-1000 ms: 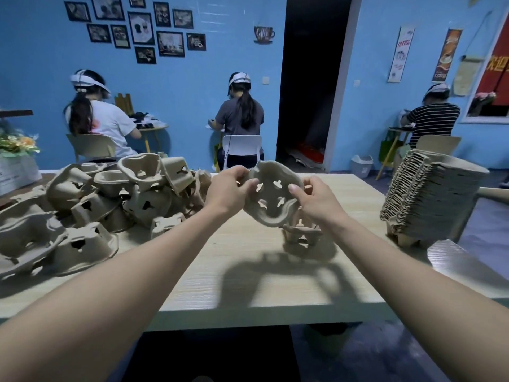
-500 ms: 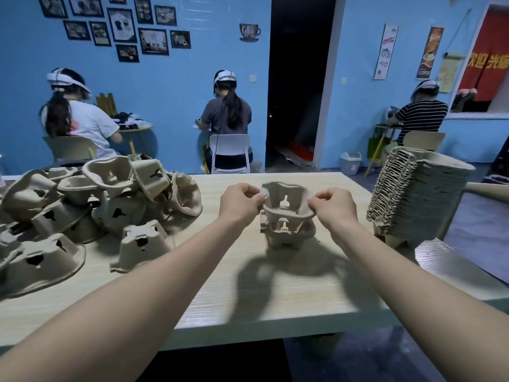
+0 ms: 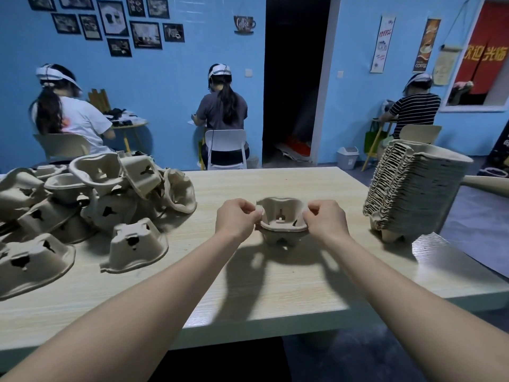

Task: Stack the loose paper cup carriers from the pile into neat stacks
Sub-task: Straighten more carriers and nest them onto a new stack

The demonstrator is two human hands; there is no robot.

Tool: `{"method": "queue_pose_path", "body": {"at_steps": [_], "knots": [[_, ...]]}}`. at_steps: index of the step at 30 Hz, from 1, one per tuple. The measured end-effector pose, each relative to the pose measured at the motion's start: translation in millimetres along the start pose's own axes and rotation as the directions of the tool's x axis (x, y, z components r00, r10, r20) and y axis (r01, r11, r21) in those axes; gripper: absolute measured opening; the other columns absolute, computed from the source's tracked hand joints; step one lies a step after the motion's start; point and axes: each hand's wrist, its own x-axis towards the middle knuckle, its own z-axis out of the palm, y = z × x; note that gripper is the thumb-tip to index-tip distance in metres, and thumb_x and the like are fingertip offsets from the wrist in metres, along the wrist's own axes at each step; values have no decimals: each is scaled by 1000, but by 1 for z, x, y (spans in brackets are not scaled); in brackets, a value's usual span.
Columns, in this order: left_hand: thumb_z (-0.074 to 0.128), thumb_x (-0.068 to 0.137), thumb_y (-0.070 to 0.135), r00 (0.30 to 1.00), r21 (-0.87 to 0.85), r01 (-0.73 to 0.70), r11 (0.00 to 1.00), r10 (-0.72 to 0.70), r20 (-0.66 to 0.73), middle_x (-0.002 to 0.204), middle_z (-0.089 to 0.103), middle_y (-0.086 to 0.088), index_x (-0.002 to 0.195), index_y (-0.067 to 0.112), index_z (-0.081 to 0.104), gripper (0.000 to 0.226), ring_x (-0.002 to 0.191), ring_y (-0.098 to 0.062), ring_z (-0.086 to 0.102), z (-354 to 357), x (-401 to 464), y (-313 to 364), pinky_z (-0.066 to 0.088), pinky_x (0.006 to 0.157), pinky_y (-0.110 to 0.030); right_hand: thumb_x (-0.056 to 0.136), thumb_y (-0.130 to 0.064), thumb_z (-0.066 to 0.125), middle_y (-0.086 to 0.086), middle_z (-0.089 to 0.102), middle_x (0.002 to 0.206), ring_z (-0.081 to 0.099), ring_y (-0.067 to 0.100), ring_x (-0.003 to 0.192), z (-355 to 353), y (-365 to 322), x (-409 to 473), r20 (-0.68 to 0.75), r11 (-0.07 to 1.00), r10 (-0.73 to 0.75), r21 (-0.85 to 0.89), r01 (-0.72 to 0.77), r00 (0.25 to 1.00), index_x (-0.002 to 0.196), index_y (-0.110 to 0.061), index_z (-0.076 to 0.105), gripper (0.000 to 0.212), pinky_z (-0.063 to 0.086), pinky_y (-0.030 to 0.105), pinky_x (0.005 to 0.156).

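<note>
A small stack of brown pulp cup carriers (image 3: 281, 221) stands on the wooden table (image 3: 275, 285) at its middle. My left hand (image 3: 237, 219) pinches the top carrier's left rim, and my right hand (image 3: 326, 219) pinches its right rim. The top carrier sits nested, open side up, on the one below. A loose pile of carriers (image 3: 82, 199) lies jumbled at the table's left, most of them upside down. One upturned carrier (image 3: 135, 245) lies apart, nearer the front. A tall leaning stack of carriers (image 3: 413, 188) stands at the table's right edge.
Three seated people work with their backs turned at small tables along the blue wall. A white chair (image 3: 225, 147) stands just beyond the table's far edge. A dark doorway opens behind, with a small bin (image 3: 348, 157) beside it.
Both hands have lowered the carrier from a tilted hold in the air onto the small stack and pressed it down into place. The view has shifted slightly.
</note>
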Motion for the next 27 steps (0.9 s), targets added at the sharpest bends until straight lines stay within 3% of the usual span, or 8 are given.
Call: {"method": "queue_pose_path", "body": {"at_steps": [4, 6, 7, 8, 9, 11, 20, 27], "knots": [[67, 86, 27, 1000, 44, -17, 999, 16, 5, 85, 65, 0, 87, 15, 65, 12, 85, -16, 61, 0, -1, -3, 45, 74, -26, 88, -5, 49, 5, 28, 64, 26, 17, 54, 5, 3, -2, 21, 1000, 2, -18, -2, 1000, 54, -14, 26, 42, 21, 27, 47], [65, 88, 27, 999, 87, -46, 995, 45, 11, 93, 64, -1, 103, 13, 64, 21, 87, -15, 58, -3, -3, -3, 40, 74, -24, 89, -7, 49, 7, 35, 74, 36, 20, 67, 7, 0, -3, 30, 1000, -3, -10, 3, 1000, 57, -17, 31, 37, 27, 31, 55], [64, 88, 27, 998, 105, -64, 992, 64, 10, 97, 63, -2, 109, 12, 63, 25, 88, -14, 57, -6, -4, -4, 40, 76, -24, 90, -9, 49, 9, 41, 82, 42, 21, 78, 6, -3, -4, 39, 1000, -14, -8, 14, 999, 62, -18, 42, 29, 31, 29, 63], [63, 89, 27, 996, 117, -85, 989, 85, 6, 101, 63, -3, 113, 12, 62, 28, 87, -14, 56, -10, -5, -6, 40, 78, -25, 91, -12, 50, 11, 49, 93, 47, 22, 91, 6, -6, -6, 54, 1000, -31, 0, 31, 998, 77, -16, 56, 16, 36, 28, 74], [62, 89, 26, 995, 125, -101, 987, 102, 3, 105, 63, -3, 115, 12, 61, 29, 85, -14, 56, -14, -7, -7, 41, 79, -25, 92, -13, 51, 12, 55, 109, 50, 24, 106, 6, -9, -7, 59, 999, -53, 6, 52, 997, 100, -12, 64, 16, 39, 29, 86], [61, 89, 25, 991, 151, -133, 980, 135, -6, 107, 62, -3, 115, 13, 60, 28, 82, -13, 56, -26, -13, -13, 42, 78, -25, 93, -14, 51, 9, 54, 129, 47, 24, 121, 6, -20, -14, 60, 995, -96, 13, 95, 994, 125, -8, 58, 34, 37, 30, 98], [61, 89, 22, 960, 343, -237, 909, 273, -61, 105, 58, 0, 109, 15, 62, 22, 84, -10, 56, -103, -57, -55, 45, 81, -28, 89, -16, 58, 13, 60, 113, 52, 28, 108, 60, -71, -65, 74, 946, -313, 113, 304, 947, 110, -6, 64, 24, 39, 38, 98], [64, 85, 16, 943, 419, -193, 887, 286, -172, 103, 49, 5, 106, 17, 63, 21, 97, -12, 52, -161, -75, -92, 40, 86, -23, 91, -23, 57, 8, 57, 118, 50, 23, 113, 114, -100, -101, 216, 940, -331, 161, 300, 919, 116, -9, 60, 29, 38, 32, 99]]}}
